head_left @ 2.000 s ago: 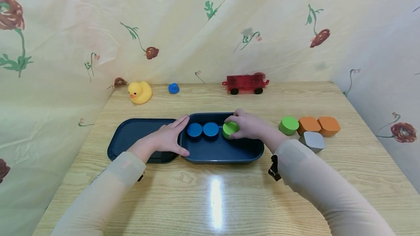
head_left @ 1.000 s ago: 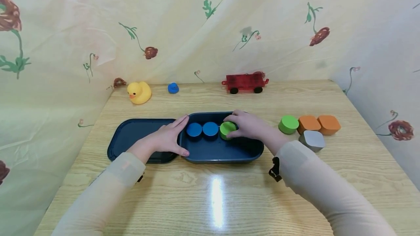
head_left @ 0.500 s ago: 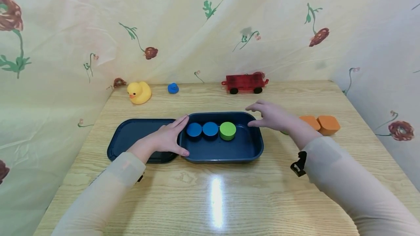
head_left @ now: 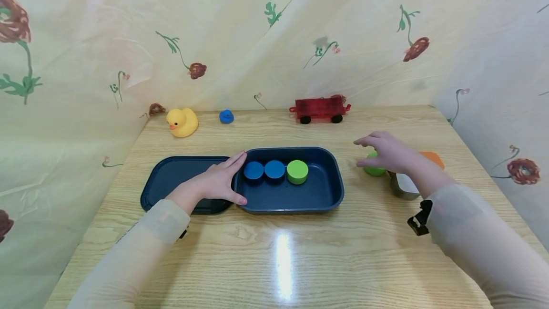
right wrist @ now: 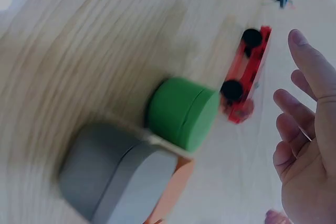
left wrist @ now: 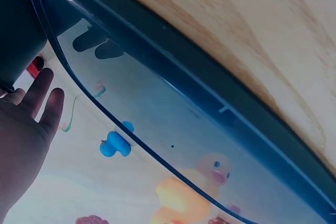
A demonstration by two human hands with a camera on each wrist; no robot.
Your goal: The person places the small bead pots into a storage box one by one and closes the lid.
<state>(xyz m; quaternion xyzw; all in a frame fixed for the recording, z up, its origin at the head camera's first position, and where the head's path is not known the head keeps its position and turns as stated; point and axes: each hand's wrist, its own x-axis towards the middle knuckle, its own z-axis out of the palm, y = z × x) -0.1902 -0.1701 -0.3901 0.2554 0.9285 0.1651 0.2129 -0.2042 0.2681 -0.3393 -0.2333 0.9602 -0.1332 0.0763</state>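
My left hand (head_left: 218, 182) rests with spread, straight fingers on the left end of a dark blue box (head_left: 291, 201). Inside that box, two blue round blocks (head_left: 275, 170) and a green round block (head_left: 297, 172) stand in a row along the back. To the right, my right hand (head_left: 388, 152) hovers with fingers apart and holds nothing. Under its thumb side a second green round block (right wrist: 181, 111) sits on the table, partly covered in the head view. Beside it are a grey block (right wrist: 121, 174) and an orange block (head_left: 432, 158), partly hidden by the hand and wrist.
A dark lid (head_left: 171, 182) lies left of the box, partly under my left hand. Along the back of the table stand a yellow duck (head_left: 182, 122), a small blue duck (head_left: 226, 116) and a red wagon (head_left: 320, 109). A flowered cloth hangs behind.
My right hand slid the green round block slightly left in the box, let go, and moved right to over the other blocks. The left hand has stayed in place.
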